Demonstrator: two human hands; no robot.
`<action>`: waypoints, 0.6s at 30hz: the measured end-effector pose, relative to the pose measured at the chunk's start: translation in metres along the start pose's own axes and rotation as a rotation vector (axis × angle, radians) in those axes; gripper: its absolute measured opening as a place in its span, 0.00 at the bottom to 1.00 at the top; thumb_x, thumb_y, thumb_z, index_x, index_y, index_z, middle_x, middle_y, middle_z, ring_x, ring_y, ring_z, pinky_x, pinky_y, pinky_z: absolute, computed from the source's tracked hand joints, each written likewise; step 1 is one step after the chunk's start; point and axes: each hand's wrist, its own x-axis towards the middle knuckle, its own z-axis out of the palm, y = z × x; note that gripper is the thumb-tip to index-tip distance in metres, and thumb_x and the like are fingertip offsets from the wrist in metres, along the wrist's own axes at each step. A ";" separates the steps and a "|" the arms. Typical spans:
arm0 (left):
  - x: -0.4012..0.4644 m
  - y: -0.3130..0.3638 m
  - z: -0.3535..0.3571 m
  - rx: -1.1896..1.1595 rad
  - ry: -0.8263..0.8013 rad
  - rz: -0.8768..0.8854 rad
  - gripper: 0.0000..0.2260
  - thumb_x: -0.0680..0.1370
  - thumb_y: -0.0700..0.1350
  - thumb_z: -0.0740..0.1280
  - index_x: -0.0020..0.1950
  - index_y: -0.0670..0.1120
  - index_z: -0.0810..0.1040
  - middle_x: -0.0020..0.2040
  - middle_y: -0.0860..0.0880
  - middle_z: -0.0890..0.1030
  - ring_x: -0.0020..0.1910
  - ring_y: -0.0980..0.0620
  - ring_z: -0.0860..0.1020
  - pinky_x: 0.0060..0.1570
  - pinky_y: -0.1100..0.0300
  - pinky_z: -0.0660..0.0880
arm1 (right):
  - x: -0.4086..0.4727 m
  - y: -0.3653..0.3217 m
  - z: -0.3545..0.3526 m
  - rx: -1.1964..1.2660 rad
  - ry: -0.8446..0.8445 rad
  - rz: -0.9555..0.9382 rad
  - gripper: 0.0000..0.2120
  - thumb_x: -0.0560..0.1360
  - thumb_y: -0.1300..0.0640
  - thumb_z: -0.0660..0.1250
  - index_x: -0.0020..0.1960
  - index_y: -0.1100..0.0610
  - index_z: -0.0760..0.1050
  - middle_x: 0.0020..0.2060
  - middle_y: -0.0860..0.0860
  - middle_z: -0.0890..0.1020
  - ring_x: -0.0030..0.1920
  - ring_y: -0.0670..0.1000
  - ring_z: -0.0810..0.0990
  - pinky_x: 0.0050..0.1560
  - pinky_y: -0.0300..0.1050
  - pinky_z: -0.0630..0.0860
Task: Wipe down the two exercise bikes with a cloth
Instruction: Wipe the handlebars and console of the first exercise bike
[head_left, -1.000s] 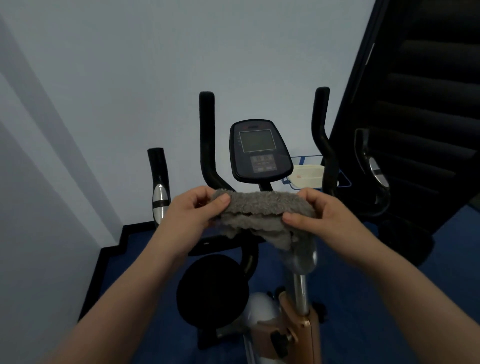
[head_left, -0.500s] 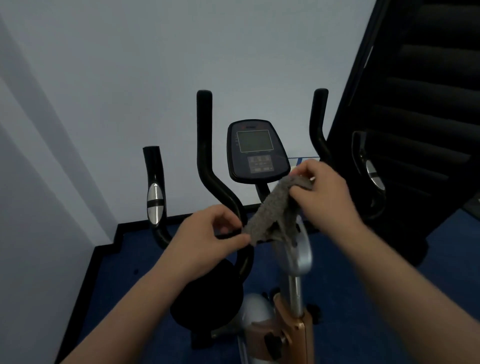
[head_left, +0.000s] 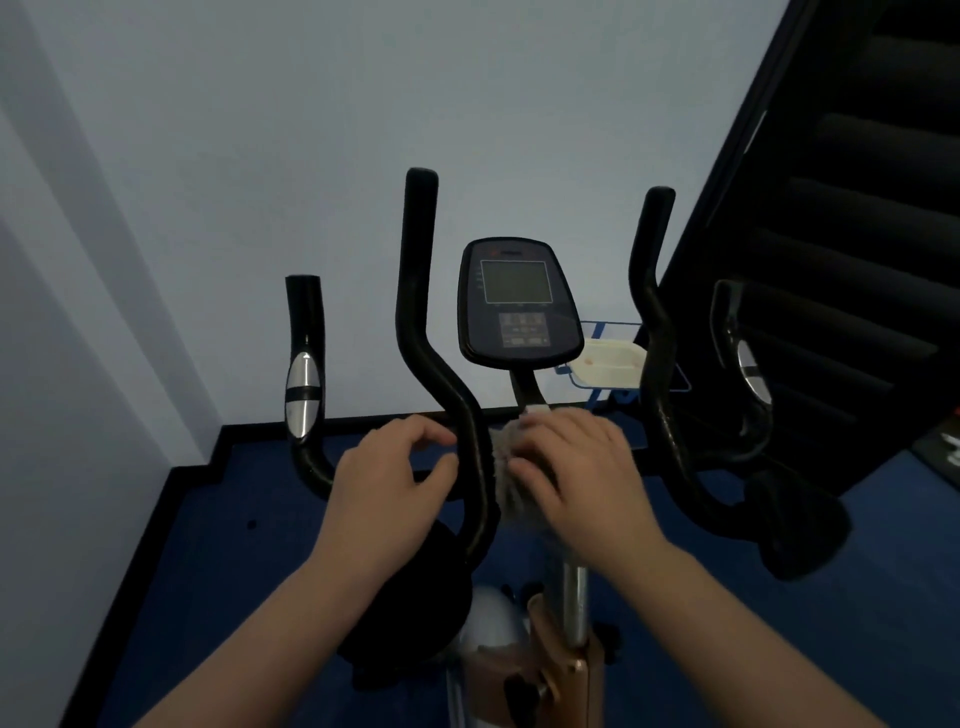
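One bike (head_left: 522, 670) ahead, seen from above the bars; no second bike told apart from the dark shapes at right. Two hands low in view, either side of one black bar.

Right hand (head_left: 569, 475) laid over the grey cloth (head_left: 511, 470), fingers bent around it and pressing it to the stem just under the console (head_left: 521, 304) — gripping the cloth, somewhat blurred. Cloth bunched at the right hand's fingertips, touching the inner left bar (head_left: 447, 384).

Left hand (head_left: 392, 470) just left of that bar, fingers loosely curled, thumb out toward the bar, holding nothing; cannot tell whether the fingertips touch the bar.

Four upright black bars counted:
- one outer bar (head_left: 305, 374) left of the left hand, with a silver pad
- one inner bar between the two hands
- one inner bar (head_left: 655, 322) right of the right hand
- one outer bar (head_left: 737, 353) further right, also with a silver pad

One white tray (head_left: 610, 366) on a blue rack beyond the right hand — behind the console. Blue floor (head_left: 208, 561) under both forearms, pale wall (head_left: 260, 156) beyond.
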 end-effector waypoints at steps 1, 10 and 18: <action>0.000 0.001 0.000 0.016 0.000 0.005 0.06 0.76 0.48 0.68 0.49 0.59 0.77 0.50 0.62 0.78 0.55 0.63 0.74 0.57 0.60 0.71 | 0.002 -0.001 0.006 -0.051 -0.053 0.006 0.13 0.80 0.49 0.58 0.60 0.49 0.76 0.60 0.44 0.78 0.67 0.46 0.70 0.71 0.40 0.48; -0.001 0.000 0.005 0.329 -0.057 0.206 0.19 0.78 0.47 0.66 0.70 0.50 0.73 0.70 0.53 0.71 0.66 0.53 0.70 0.64 0.53 0.68 | 0.003 -0.010 0.030 -0.158 -0.074 0.086 0.12 0.82 0.56 0.57 0.60 0.53 0.76 0.58 0.49 0.80 0.67 0.49 0.71 0.77 0.54 0.47; 0.000 -0.007 0.013 0.418 -0.125 0.269 0.24 0.82 0.51 0.58 0.78 0.54 0.59 0.79 0.57 0.55 0.76 0.58 0.57 0.73 0.60 0.54 | 0.008 -0.007 0.023 -0.108 -0.168 0.125 0.15 0.83 0.51 0.49 0.59 0.48 0.74 0.59 0.43 0.77 0.69 0.44 0.66 0.76 0.50 0.42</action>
